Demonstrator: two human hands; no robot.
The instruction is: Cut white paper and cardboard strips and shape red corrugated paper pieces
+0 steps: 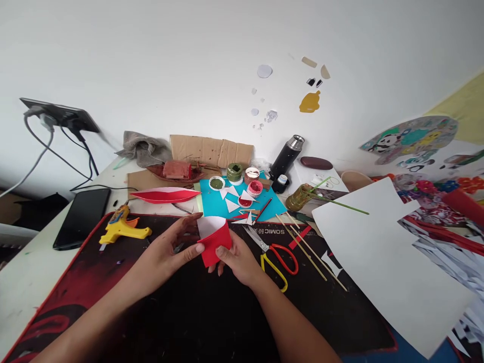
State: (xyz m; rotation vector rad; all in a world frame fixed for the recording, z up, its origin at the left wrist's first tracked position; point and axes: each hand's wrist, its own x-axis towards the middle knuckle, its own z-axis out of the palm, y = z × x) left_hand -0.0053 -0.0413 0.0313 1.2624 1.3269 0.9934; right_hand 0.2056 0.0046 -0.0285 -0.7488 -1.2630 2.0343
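Note:
Between my two hands is a piece of red paper (216, 245) with a white inner side, bent round into a box-like shape. My left hand (179, 247) grips its left edge, thumb on the front and the other fingers behind. At the right side, my right hand (238, 254) pinches the same paper, with its thumb on the red face and fingertips showing below. Scissors (269, 248) with one red and one yellow handle lie just right of my right hand. Beyond my hands rests a long red paper boat shape (164, 194).
A yellow glue gun (124, 227) and a black phone (82, 218) lie at left. Paint pots (234, 174) and white scraps sit on a blue sheet (212, 205). Wooden sticks (308, 252) and a large white sheet (378, 252) are at right. A black flask (287, 156) leans behind.

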